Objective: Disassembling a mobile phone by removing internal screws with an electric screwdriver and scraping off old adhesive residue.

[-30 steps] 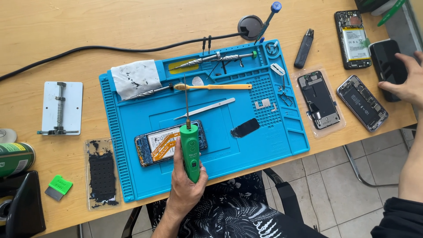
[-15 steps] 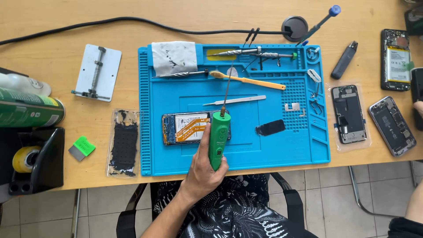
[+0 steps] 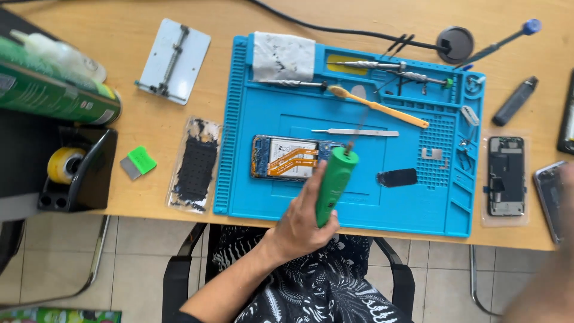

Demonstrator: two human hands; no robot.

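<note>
My left hand grips a green powered screwdriver, held tilted over the front of the blue work mat. Its thin bit points up and away. Just left of the tool lies an opened phone with orange flex cables showing. My right forearm is a blur at the lower right. Its hand reaches the right edge near a phone shell, and I cannot make out its fingers.
On the mat lie a yellow toothbrush, a metal spudger, a grey cloth and a small black part. Another opened phone lies right of the mat. A green can, tape dispenser and green scraper sit left.
The view has swung left, so everything sits further right in frame. My left hand has tilted the green screwdriver and drawn it back. My right hand has left the black phone and dropped lower.
</note>
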